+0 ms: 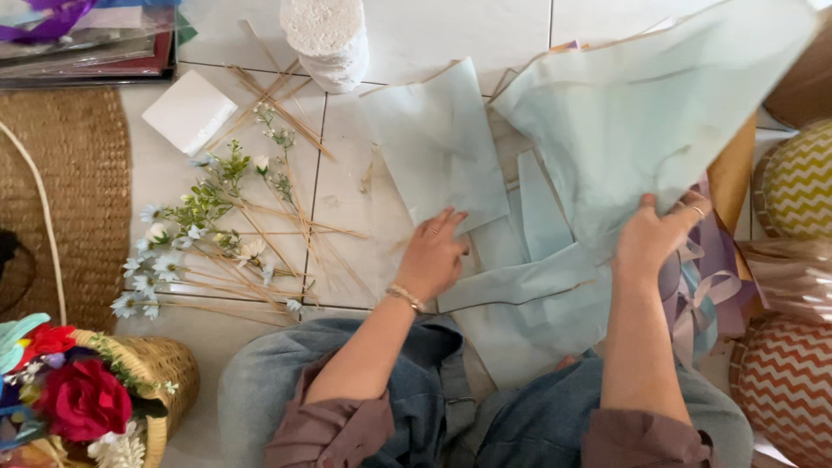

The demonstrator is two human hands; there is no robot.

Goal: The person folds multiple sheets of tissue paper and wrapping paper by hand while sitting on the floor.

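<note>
- Nearest: bent knees in blue denim (pixel 347 390), mauve sleeves pushed up above them.
- Left hand (pixel 431 256) pressed flat, fingers spread and grasping nothing, on a pale blue paper sheet (pixel 438 143) lying on the white tiled floor (pixel 347 208).
- Right hand (pixel 652 236) closed on the lower edge of a large pale blue sheet (pixel 650 104), lifted and tilted up toward the right.
- More pale blue pieces (pixel 537 295) overlapping between the two hands, down to the knees.
- Left of the paper: artificial flower stems (pixel 204 230) with small white and blue blooms, plus thin wooden sticks.
- Farther back: white foam block (pixel 188 111) and white foam cylinder (pixel 328 39).
- Bottom left: woven basket (pixel 160 368) with a red rose.
- Right edge: chevron-patterned balloons (pixel 793 186), one yellow, one orange.
</note>
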